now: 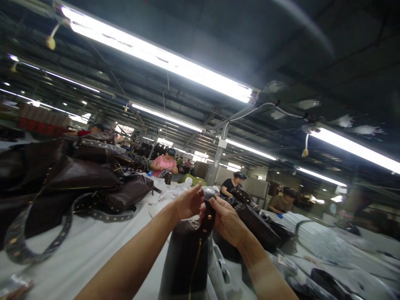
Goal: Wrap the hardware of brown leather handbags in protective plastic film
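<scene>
A dark brown leather bag (184,258) with a gold zipper stands upright in front of me. Its studded strap (209,214) rises at the top, and clear plastic wrap (208,191) covers the strap's upper end. My right hand (228,218) is closed on the strap, thumb pressed on the near face and fingertips behind it. Just left of the strap, my left hand (189,203) is raised with its thumb and fingers apart; whether its fingertips touch the strap, I cannot tell.
Brown leather bags (81,175) with studded straps are heaped on the left of the white-covered table (118,246). More bags (258,223) lie at the right, near bundled clear plastic packaging (321,241). Several people work farther back, one in a pink top (162,163).
</scene>
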`<state>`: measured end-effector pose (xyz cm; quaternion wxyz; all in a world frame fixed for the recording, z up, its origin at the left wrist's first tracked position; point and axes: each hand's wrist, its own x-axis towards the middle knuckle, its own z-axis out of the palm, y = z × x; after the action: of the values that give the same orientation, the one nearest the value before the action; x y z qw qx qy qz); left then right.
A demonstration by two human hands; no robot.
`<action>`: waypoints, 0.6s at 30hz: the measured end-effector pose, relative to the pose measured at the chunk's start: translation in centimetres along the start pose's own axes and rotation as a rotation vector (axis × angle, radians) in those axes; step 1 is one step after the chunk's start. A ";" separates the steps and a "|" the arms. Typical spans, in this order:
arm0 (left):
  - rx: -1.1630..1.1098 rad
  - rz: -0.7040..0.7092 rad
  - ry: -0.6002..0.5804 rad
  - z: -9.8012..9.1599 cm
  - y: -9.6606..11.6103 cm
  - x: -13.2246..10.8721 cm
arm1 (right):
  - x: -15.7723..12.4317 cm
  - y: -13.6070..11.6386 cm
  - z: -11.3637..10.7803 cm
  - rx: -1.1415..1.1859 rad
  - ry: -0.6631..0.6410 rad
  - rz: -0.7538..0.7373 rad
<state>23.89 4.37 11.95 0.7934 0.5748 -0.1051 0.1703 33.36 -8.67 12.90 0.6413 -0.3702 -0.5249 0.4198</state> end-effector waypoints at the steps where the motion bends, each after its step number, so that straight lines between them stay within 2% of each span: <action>1: -0.012 0.065 0.030 0.4 0.3 0.5 | -0.1 0.4 -0.1 -0.015 -0.004 -0.014; 4: -0.003 0.212 0.120 1.3 1.2 1.1 | -0.3 1.9 -0.9 -0.093 -0.004 -0.064; 7: -0.032 0.245 0.140 1.9 1.5 0.6 | -0.1 3.3 -1.2 -0.169 0.015 -0.125; 10: -0.055 0.317 0.218 2.6 0.7 -0.1 | 0.0 4.4 0.0 -0.201 0.039 -0.183; 13: 0.052 0.392 0.358 3.3 -0.4 -0.5 | -0.3 4.5 0.5 -0.195 0.148 -0.224; 15: 0.108 0.445 0.465 3.5 -0.6 -0.4 | -1.4 3.7 -1.3 -0.239 0.217 -0.231; 18: 0.080 0.505 0.592 3.2 -0.3 0.2 | -5.5 2.1 -7.3 -0.264 0.421 -0.197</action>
<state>24.32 1.26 12.75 0.6996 0.4874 -0.0028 0.5226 39.74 -13.28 7.70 0.7204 -0.4768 -0.4636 0.1968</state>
